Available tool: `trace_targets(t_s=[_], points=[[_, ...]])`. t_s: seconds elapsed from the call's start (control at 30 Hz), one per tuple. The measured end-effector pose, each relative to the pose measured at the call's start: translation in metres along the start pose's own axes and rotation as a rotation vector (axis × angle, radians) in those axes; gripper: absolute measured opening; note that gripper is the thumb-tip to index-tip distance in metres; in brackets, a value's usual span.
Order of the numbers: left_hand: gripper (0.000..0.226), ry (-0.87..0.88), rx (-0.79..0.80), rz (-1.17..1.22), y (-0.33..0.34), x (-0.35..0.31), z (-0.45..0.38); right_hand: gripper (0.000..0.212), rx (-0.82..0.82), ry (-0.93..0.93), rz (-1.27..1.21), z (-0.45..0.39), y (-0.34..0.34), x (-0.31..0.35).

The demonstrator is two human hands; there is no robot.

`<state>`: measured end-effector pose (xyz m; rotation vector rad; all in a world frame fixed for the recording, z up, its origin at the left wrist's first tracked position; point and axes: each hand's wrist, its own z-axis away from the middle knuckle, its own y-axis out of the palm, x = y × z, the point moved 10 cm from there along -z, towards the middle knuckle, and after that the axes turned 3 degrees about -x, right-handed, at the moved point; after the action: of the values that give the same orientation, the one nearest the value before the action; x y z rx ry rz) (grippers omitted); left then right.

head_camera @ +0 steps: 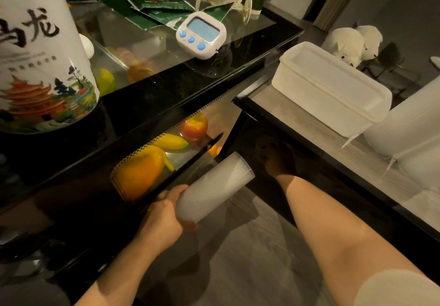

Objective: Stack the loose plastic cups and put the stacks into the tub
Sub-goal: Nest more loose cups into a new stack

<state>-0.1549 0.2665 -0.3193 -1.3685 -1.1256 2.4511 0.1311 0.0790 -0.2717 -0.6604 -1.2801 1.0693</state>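
Note:
My left hand (164, 212) grips a stack of frosted plastic cups (214, 189) near its base; the stack lies tilted with the open rims pointing up and to the right, low between two tables. My right hand (277, 160) reaches into the dark space under the edge of the grey side table (285, 108); it is in deep shadow and its fingers cannot be made out. A white translucent tub (333, 88) with its lid on sits on that side table. More frosted cup stacks (409, 124) lie at the far right.
A black glass-topped table (166, 86) fills the left, carrying a white timer (201, 35), a large printed white canister (40, 55) and green packets. Plastic fruit (152, 162) lies on its lower shelf. Plush toys (352, 43) sit beyond the tub. Wood-look floor below.

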Motion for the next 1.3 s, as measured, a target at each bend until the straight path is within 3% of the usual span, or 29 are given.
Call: trace_targets(t_s=[0.2, 0.3, 0.4, 0.53, 0.63, 0.8, 0.9, 1.1, 1.3], points=[[0.099, 0.024, 0.020, -0.023, 0.002, 0.001, 0.000, 0.040, 0.046, -0.087, 0.096, 0.013, 0.000, -0.011], [0.098, 0.049, 0.013, -0.040, 0.002, -0.005, 0.000, 0.044, 0.034, -0.129, -0.075, 0.033, -0.021, -0.010], [0.098, 0.090, 0.024, -0.074, 0.004, -0.012, 0.001, 0.053, 0.024, -0.025, -0.264, 0.056, -0.041, -0.020], [0.098, 0.147, 0.035, -0.070, 0.009, -0.024, 0.006, 0.061, 0.128, 0.192, -0.242, 0.091, -0.053, -0.056], [0.101, 0.168, 0.051, -0.102, 0.014, -0.034, 0.013, 0.051, 0.203, 0.120, -0.227, 0.109, -0.063, -0.072], [0.102, 0.224, 0.090, -0.128, 0.027, -0.049, 0.031, 0.081, 0.271, 0.014, -0.412, 0.118, -0.072, -0.086], [0.097, 0.231, 0.119, -0.114, 0.034, -0.062, 0.041, 0.059, 0.366, -0.053, -0.562, 0.128, -0.075, -0.081], [0.097, 0.290, 0.144, -0.038, 0.043, -0.079, 0.054, 0.043, 0.442, -0.147, -0.675, 0.141, -0.087, -0.083], [0.099, 0.322, 0.146, -0.096, 0.052, -0.087, 0.059, 0.044, 0.495, -0.180, -0.620, 0.150, -0.076, -0.093]])
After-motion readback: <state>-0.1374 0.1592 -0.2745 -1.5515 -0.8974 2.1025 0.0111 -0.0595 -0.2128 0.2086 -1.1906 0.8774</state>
